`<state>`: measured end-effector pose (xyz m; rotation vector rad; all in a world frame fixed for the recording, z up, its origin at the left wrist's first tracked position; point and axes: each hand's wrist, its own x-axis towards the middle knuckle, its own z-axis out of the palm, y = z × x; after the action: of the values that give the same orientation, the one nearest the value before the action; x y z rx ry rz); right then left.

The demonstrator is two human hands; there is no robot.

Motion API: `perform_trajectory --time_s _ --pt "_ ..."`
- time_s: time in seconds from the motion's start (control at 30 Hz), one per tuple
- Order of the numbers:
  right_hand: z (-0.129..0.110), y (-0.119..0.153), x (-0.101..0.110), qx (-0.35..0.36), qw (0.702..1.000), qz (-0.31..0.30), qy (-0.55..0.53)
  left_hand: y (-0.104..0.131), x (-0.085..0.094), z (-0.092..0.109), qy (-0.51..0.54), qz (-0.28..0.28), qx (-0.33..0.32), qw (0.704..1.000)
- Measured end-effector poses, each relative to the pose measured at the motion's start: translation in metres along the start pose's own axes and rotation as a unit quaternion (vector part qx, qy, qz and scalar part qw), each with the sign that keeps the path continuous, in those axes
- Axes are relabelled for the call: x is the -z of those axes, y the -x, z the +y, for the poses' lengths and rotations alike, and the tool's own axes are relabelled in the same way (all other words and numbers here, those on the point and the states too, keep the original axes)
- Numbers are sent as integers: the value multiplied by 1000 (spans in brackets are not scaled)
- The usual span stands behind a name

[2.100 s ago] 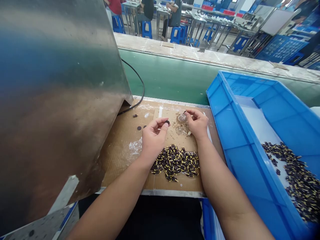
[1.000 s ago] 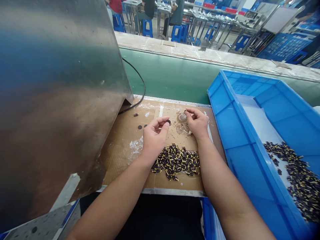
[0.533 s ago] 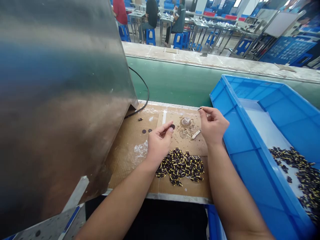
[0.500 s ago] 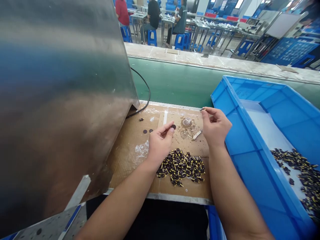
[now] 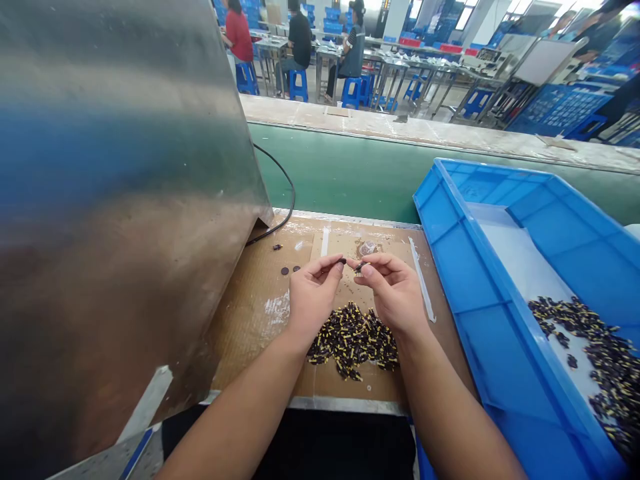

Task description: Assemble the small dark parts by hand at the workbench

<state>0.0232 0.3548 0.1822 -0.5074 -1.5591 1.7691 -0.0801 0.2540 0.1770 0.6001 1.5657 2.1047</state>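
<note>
Between the thumb and index finger of my left hand (image 5: 314, 293) is a small dark disc (image 5: 342, 261). My right hand (image 5: 397, 290) pinches a small dark part (image 5: 359, 268) just to the right of it, and the two hands nearly touch. Below them a pile of small black and yellow parts (image 5: 350, 337) lies on the cardboard-covered table (image 5: 250, 320). Two dark discs (image 5: 285, 271) and one loose part (image 5: 277, 247) lie left of my left hand. Behind my hands is a clear lump (image 5: 367, 248) on the cardboard.
A large metal housing (image 5: 125, 200) stands at the left, with a black cable (image 5: 293, 190) beside it. At the right is a blue bin (image 5: 490, 293) holding more black and yellow parts. A green belt (image 5: 340, 170) runs behind the table. Seated people are farther back.
My right hand has moved left and down, carrying its small part to my left hand. A white strip at the table's right side has come into view. The view has shifted slightly.
</note>
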Motion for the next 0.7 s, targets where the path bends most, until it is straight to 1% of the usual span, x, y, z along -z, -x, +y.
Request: perform_trajectory --time_s 0.13,0.23,0.27,0.33,0.4,0.47,0.57,0.63,0.7 --pt "-4 0 0 -24 999 -7 -39 0 1 0 -10 -7 -35 999" --pt "-7 1 -1 -42 997 -24 -68 0 2 0 12 -31 -60 998" --pt "-8 2 -1 -45 996 -25 -75 0 2 1 36 -37 -52 997" --pt "-8 2 -3 -40 996 -14 -74 0 1 2 101 -41 -2 994" --pt "-8 3 -4 -16 998 12 -54 -1 1 4 166 -35 60 984" --pt "-9 4 -6 18 999 37 -28 -2 1 6 207 -30 97 973" --pt "-11 8 -11 65 996 54 35 -3 0 8 238 -26 115 964" --pt "-12 11 -13 91 991 55 81 -4 1 9 254 -26 124 959" --pt "-11 15 -16 116 986 53 105 -4 1 9 272 -23 136 952"
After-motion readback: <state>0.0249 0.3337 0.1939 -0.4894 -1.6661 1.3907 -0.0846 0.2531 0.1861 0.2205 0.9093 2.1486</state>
